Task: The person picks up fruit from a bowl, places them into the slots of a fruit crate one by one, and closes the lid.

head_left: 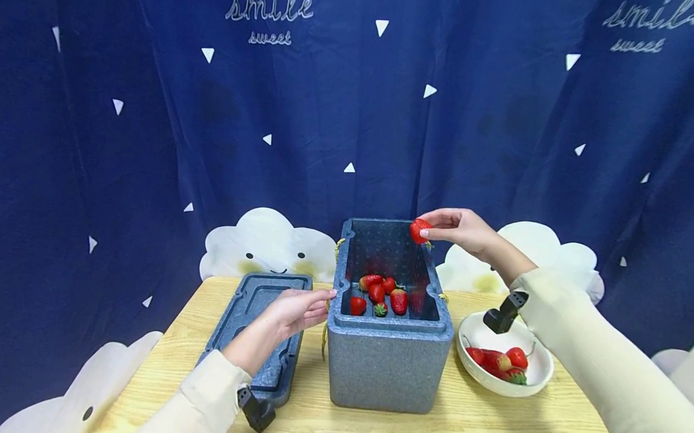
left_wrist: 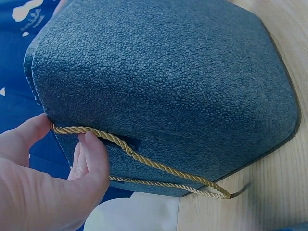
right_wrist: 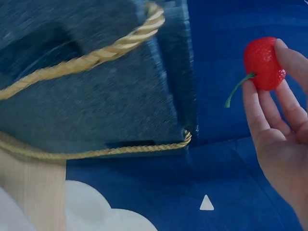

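Observation:
My right hand pinches a red strawberry above the far right rim of a deep grey-blue foam box. In the right wrist view, a thin green stem hangs from that strawberry. My left hand rests its fingertips against the left rim of the box, beside a twisted gold cord. Several strawberries lie on the box floor. To its right, a white bowl holds several more red pieces, some with green stems or leaves.
The matching foam lid lies on the wooden table to the left of the box, partly behind my left forearm. Behind the table hangs a dark blue curtain with white triangles and clouds. Black wrist cameras sit on both sleeves.

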`<action>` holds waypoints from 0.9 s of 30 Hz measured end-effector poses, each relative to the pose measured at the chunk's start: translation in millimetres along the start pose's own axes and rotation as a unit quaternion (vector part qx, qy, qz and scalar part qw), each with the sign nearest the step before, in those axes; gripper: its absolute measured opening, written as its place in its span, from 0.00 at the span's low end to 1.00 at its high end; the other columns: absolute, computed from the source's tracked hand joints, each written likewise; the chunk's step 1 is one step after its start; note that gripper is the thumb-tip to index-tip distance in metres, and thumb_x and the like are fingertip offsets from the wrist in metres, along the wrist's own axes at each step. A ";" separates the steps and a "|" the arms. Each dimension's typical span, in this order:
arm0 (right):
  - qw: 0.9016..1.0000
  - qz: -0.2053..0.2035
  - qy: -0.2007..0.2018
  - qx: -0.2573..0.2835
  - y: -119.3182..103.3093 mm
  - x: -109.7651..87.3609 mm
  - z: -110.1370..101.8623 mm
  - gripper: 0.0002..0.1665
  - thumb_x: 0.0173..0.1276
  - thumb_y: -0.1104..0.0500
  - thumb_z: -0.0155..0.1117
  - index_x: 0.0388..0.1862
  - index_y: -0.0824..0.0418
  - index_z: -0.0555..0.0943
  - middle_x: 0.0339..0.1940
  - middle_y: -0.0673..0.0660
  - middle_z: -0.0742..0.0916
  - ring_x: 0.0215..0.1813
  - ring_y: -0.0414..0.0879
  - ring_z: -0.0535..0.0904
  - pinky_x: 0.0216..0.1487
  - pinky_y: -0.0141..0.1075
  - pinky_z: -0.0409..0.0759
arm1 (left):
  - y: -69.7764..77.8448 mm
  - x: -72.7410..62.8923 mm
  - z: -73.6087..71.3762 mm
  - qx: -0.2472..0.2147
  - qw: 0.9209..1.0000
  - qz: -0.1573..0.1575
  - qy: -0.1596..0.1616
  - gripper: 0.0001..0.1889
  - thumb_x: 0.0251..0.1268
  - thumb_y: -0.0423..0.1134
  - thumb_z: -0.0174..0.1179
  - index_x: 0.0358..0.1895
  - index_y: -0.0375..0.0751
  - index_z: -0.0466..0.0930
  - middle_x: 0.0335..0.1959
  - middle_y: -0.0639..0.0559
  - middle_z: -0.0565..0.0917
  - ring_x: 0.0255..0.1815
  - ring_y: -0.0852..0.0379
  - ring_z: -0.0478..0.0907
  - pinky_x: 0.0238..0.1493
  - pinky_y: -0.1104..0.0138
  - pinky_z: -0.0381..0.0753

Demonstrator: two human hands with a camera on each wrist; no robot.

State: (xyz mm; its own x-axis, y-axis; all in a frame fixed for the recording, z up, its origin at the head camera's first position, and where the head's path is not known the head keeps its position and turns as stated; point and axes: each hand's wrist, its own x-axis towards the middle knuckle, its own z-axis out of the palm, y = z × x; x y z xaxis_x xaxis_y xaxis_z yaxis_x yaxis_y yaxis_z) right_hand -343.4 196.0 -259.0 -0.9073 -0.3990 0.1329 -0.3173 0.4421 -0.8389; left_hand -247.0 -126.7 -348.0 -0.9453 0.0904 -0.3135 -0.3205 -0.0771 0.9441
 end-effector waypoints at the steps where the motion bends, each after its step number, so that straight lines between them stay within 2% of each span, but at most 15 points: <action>1: 1.000 -0.004 -0.001 0.011 -1.3 1.7 0.0 0.28 0.64 0.52 0.67 0.59 0.66 0.76 0.37 0.40 0.88 0.44 0.36 0.84 0.68 0.47 0.75 | -0.3 -0.1 0.2 0.000 1.000 0.000 0.000 0.27 0.64 0.37 0.61 0.61 0.23 0.66 0.62 0.31 0.74 0.49 0.54 0.79 0.65 0.56 0.75; 7: 0.999 -0.014 0.001 0.043 -11.5 11.1 2.2 0.26 0.65 0.52 0.66 0.59 0.62 0.77 0.39 0.40 0.88 0.44 0.36 0.84 0.68 0.44 0.75 | -1.5 -0.7 0.7 0.002 1.000 0.001 -0.001 0.27 0.64 0.37 0.61 0.61 0.23 0.66 0.62 0.31 0.74 0.48 0.55 0.79 0.66 0.56 0.75; 15: 0.998 -0.023 0.007 0.055 -26.6 23.1 8.5 0.24 0.65 0.53 0.66 0.58 0.61 0.77 0.40 0.43 0.89 0.45 0.38 0.84 0.66 0.44 0.77 | -0.7 -2.6 1.4 -0.003 1.000 0.002 -0.003 0.31 0.65 0.36 0.59 0.65 0.20 0.60 0.66 0.26 0.68 0.64 0.43 0.73 0.69 0.55 0.72; 18: 0.998 -0.019 0.008 0.060 -32.4 25.5 10.3 0.25 0.66 0.54 0.65 0.60 0.62 0.76 0.42 0.45 0.89 0.46 0.38 0.84 0.65 0.42 0.78 | -1.1 -2.8 1.9 -0.002 1.000 -0.003 -0.001 0.31 0.65 0.36 0.59 0.65 0.21 0.60 0.66 0.27 0.68 0.63 0.44 0.74 0.69 0.55 0.72; 23: 0.997 -0.009 0.014 0.075 -42.2 29.7 14.8 0.27 0.67 0.54 0.64 0.62 0.62 0.75 0.50 0.51 0.87 0.48 0.39 0.83 0.67 0.45 0.75 | -0.6 -3.4 1.5 0.003 1.000 -0.005 -0.003 0.31 0.65 0.37 0.59 0.65 0.21 0.60 0.65 0.27 0.69 0.57 0.50 0.76 0.68 0.55 0.72; 27: 0.996 -0.007 0.015 0.087 -48.2 35.2 19.9 0.28 0.66 0.54 0.65 0.63 0.61 0.74 0.55 0.56 0.85 0.51 0.41 0.82 0.68 0.45 0.73 | 0.3 -3.6 1.0 0.004 1.000 -0.006 -0.003 0.32 0.65 0.38 0.60 0.65 0.21 0.61 0.66 0.27 0.69 0.61 0.47 0.75 0.67 0.56 0.73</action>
State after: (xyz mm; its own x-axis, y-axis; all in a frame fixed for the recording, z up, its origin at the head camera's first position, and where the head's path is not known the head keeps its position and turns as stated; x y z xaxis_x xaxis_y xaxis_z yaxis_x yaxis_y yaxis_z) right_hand -354.5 144.7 -224.4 -0.9120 -0.3779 0.1593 -0.2800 0.2900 -0.9151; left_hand -243.6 -126.1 -346.4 -0.9412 0.0965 -0.3239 -0.3309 -0.0684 0.9412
